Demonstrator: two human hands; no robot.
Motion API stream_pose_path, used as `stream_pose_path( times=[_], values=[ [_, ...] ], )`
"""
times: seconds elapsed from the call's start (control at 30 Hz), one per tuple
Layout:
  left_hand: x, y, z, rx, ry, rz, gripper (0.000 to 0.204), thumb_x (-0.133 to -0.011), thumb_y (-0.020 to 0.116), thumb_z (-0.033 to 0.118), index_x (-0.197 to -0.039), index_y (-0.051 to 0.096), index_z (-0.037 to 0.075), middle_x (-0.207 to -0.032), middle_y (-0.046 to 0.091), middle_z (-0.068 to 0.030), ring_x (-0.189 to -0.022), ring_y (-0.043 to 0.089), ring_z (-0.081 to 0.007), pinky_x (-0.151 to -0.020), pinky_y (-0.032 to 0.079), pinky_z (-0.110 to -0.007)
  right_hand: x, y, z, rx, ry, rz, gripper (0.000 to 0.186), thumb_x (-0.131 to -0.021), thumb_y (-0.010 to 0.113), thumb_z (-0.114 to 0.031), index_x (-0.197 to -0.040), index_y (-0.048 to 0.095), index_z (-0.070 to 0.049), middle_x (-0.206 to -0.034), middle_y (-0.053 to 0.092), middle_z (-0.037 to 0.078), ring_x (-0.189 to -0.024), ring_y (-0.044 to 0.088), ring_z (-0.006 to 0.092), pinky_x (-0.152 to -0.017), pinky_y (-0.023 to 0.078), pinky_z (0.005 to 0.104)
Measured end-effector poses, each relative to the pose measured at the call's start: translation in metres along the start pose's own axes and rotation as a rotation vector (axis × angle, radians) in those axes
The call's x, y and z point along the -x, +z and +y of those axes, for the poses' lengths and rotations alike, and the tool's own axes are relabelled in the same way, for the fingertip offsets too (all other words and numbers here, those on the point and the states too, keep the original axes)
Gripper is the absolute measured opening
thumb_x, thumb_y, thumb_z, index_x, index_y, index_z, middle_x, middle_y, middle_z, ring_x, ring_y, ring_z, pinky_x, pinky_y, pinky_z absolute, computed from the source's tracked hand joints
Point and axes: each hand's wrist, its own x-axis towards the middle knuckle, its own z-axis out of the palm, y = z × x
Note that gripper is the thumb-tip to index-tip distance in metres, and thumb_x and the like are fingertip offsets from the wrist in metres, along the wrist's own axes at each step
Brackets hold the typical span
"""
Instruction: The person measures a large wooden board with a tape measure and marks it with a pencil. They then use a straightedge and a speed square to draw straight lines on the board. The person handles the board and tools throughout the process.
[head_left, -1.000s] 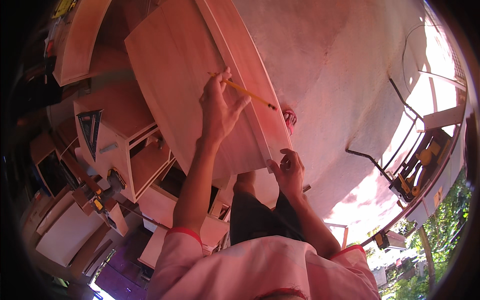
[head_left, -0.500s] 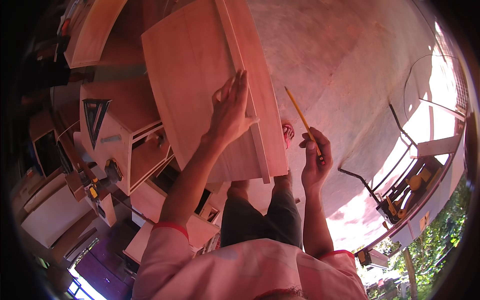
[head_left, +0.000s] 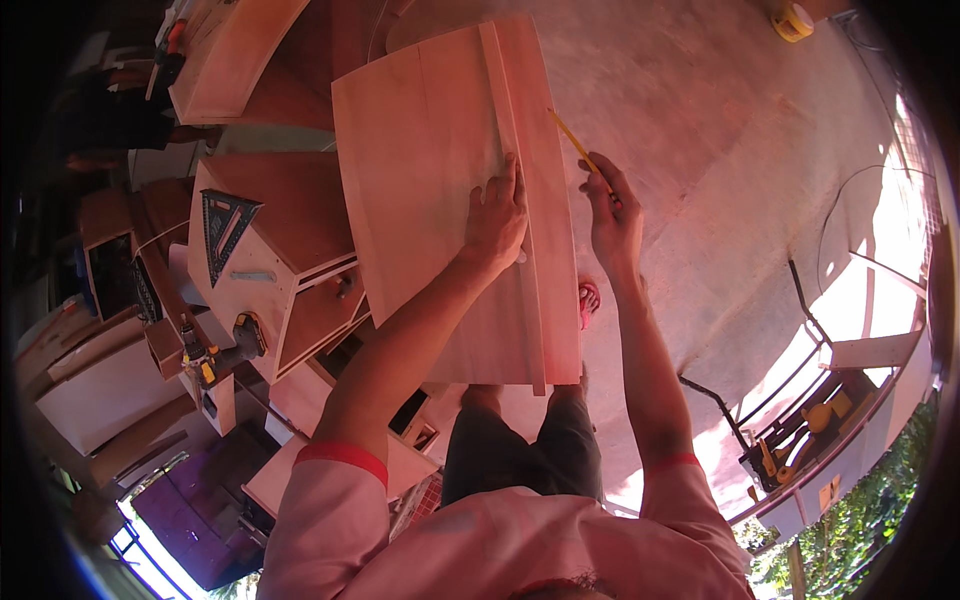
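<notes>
A wide wooden panel (head_left: pixel 420 180) stretches out before me, with a long narrow wooden strip (head_left: pixel 527 270) lying lengthwise over it near its right edge. My left hand (head_left: pixel 497 222) holds the strip against the panel; its index finger lies along the strip and the thumb is at the strip's right side. Just right of the panel, my right hand (head_left: pixel 615 215) grips a yellow pencil (head_left: pixel 572 137). The pencil's tip points up and left to the panel's right edge; I cannot tell whether it touches the wood.
Left of the panel, a wooden cabinet (head_left: pixel 300 215) carries a black speed square (head_left: pixel 225 230) and a cordless drill (head_left: pixel 225 350). Someone in dark clothing (head_left: pixel 115 125) is at the far left. A yellow container (head_left: pixel 793 22) stands on the floor at the far right. Tools lie in a tray (head_left: pixel 810 430) at right.
My right hand has moved farther forward, bringing the pencil tip to the panel's right edge. My left hand's fingers have curled more around the strip. The view has shifted slightly.
</notes>
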Motion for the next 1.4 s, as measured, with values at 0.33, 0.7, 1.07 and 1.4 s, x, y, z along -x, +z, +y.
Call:
stream_pose_path(
  times=[0.33,0.7,1.07,1.4],
  values=[
    [-0.001,-0.008,0.001,0.062,-0.032,-0.080,0.148,-0.056,0.103,0.039,-0.163,0.014,-0.010,-0.172,0.013,-0.0244,-0.147,0.042,-0.0351,-0.115,0.047,-0.048,-0.148,0.082,0.011,0.186,-0.253,-0.053,0.033,-0.106,0.058,-0.023,-0.131,0.071,-0.007,-0.112,0.079,0.013,-0.094,0.076,0.0233,-0.084,0.059,0.0352],
    [-0.001,-0.018,0.004,0.068,-0.050,-0.169,0.147,-0.061,0.101,0.041,-0.164,0.009,-0.009,-0.174,0.008,-0.0241,-0.151,0.039,-0.0358,-0.118,0.046,-0.046,-0.203,0.087,0.020,0.238,-0.225,-0.123,0.033,-0.104,0.055,-0.017,-0.128,0.072,-0.002,-0.109,0.080,0.013,-0.094,0.078,0.0218,-0.085,0.060,0.0344],
    [0.001,-0.016,0.005,0.114,-0.057,-0.118,0.147,-0.059,0.102,0.035,-0.164,0.010,-0.010,-0.174,0.008,-0.0243,-0.150,0.039,-0.0368,-0.118,0.046,-0.047,-0.182,0.071,0.021,0.160,-0.215,-0.168,0.035,-0.104,0.055,-0.020,-0.124,0.072,0.002,-0.100,0.081,0.011,-0.089,0.075,0.0157,-0.085,0.059,0.0298],
    [-0.002,-0.007,0.007,0.069,-0.070,-0.103,0.147,-0.056,0.103,0.032,-0.164,0.012,-0.008,-0.174,0.011,-0.0212,-0.148,0.042,-0.0369,-0.117,0.047,-0.048,-0.123,0.028,0.034,0.299,-0.209,-0.283,0.034,-0.100,0.056,-0.017,-0.124,0.073,-0.001,-0.098,0.080,0.009,-0.089,0.076,0.0167,-0.081,0.058,0.0313]
  ],
)
